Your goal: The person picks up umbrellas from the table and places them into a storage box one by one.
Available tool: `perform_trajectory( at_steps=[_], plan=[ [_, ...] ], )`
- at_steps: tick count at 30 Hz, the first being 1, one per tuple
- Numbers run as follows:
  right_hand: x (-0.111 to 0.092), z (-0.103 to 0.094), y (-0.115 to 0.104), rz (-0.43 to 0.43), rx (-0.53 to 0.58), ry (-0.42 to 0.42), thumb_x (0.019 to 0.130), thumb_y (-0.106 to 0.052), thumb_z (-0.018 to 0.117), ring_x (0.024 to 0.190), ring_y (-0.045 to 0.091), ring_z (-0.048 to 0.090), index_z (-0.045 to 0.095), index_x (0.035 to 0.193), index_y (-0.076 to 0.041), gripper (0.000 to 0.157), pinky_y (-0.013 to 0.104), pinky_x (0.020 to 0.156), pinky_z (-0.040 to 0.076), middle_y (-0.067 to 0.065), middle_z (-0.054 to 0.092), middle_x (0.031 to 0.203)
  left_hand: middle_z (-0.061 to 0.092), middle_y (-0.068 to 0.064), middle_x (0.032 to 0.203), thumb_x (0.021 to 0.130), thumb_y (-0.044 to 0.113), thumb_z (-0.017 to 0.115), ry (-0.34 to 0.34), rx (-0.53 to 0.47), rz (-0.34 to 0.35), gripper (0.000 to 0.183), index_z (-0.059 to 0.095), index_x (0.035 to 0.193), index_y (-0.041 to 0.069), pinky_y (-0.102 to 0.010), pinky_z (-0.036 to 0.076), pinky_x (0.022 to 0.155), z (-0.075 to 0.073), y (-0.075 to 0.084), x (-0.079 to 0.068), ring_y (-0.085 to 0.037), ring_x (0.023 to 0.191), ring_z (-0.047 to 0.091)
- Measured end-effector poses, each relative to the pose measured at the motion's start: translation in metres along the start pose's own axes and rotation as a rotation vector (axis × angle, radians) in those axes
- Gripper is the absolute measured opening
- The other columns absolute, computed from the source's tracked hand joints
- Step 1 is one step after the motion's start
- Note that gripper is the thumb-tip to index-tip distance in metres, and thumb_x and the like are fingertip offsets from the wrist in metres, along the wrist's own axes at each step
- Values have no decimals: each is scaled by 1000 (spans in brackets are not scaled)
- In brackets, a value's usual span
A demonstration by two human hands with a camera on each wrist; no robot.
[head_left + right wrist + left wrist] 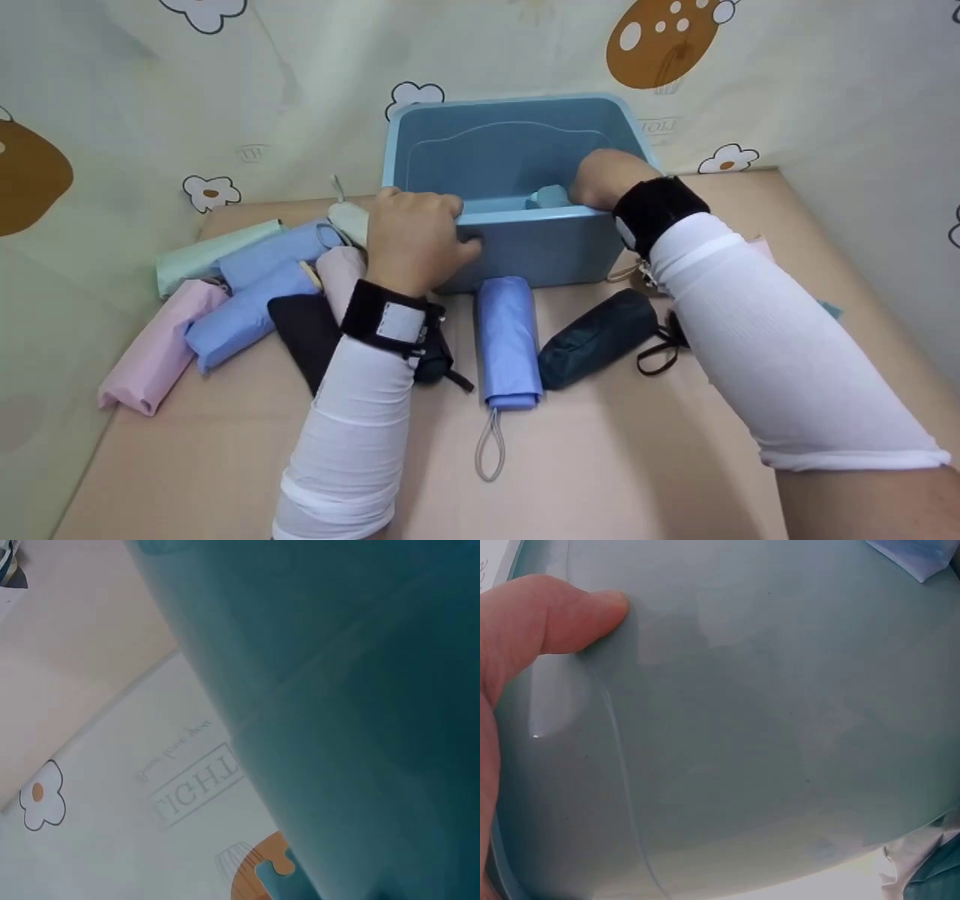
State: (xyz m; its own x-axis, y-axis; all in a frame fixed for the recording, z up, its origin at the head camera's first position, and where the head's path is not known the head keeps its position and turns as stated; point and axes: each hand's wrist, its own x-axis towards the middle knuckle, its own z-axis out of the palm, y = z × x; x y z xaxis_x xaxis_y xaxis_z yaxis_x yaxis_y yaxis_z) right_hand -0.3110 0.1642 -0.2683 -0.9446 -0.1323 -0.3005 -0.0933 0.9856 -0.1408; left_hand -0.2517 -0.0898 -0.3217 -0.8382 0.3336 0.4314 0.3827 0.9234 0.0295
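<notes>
My left hand (416, 240) grips the front rim of a blue plastic bin (540, 247) at its left part, the thumb (585, 619) lying along the outer wall in the left wrist view. Inside the bin's front right, my right hand (609, 180) is curled at a small light-teal bundle (549, 196), which looks like a folded umbrella. Its fingertips are hidden behind the hand and front wall. In front of the bin lie a blue folded umbrella (510, 345) with a grey wrist loop and a dark green one (600, 337) with a black strap.
Left of the bin lie several folded umbrellas, among them mint (217, 251), blue (251, 315), pink (161, 349) and black (304, 326) ones. More items show partly behind my right sleeve (780, 352). A patterned curtain (315, 90) hangs behind the bin.
</notes>
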Motion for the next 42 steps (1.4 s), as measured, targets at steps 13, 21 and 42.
perform_trajectory(
  at_steps=[13, 21, 42],
  plan=[
    [1, 2, -1, 18, 62, 37, 99, -28, 48, 92, 35, 62, 77, 101, 5, 44, 45, 83, 49, 24, 71, 112, 57, -3, 60, 80, 45, 78, 4, 8, 0, 45, 47, 64, 16, -48, 46, 75, 0, -1, 1, -31, 64, 62],
    [-3, 6, -1, 35, 152, 175, 102, -29, 46, 98, 36, 63, 71, 118, 6, 46, 51, 87, 53, 25, 70, 121, 57, -3, 60, 80, 45, 78, -11, 12, -10, 45, 48, 64, 16, -49, 46, 76, -1, -2, 1, -31, 65, 63],
    [-48, 49, 55, -267, 570, 704, 106, -23, 57, 139, 35, 51, 61, 138, 3, 42, 55, 118, 39, 21, 60, 144, 58, -3, 61, 81, 47, 77, -13, 20, -22, 45, 48, 65, 15, -48, 47, 77, 0, 2, 1, -30, 63, 62]
  ],
)
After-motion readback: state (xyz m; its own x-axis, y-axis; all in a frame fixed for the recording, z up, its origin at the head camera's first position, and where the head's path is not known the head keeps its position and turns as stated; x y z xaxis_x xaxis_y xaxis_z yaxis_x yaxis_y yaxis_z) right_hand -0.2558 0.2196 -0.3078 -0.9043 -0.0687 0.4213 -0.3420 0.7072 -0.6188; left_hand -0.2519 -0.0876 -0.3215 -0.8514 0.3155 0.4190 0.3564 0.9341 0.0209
